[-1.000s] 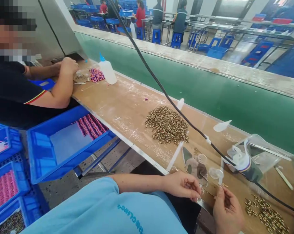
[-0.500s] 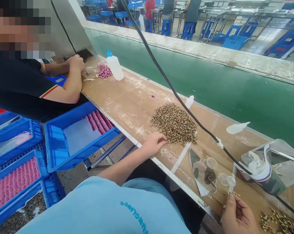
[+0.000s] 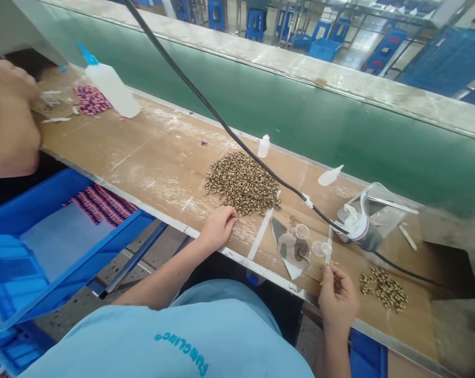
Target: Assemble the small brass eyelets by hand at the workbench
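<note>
My left hand rests at the near edge of a large pile of small black-and-cream pieces. Its thumb and fingers are pinched together; whatever is between them is too small to make out. My right hand is closed, its fingertips on a thin whitish stick that reaches up to a small clear cup. Left of that cup lies a camouflage-patterned scrap, with another clear cup at its upper edge. A smaller pile of similar pieces lies to the right of my right hand.
A black cable hangs diagonally across the table. Behind the large pile stand small white bottles, one lying down. A large blue-capped bottle stands left, near a co-worker's hands. A blue tray sits below the table edge.
The view has turned right, so the scene sits further left and the smaller pile shows fully. Both hands keep about the same places by the pile and the cup.
</note>
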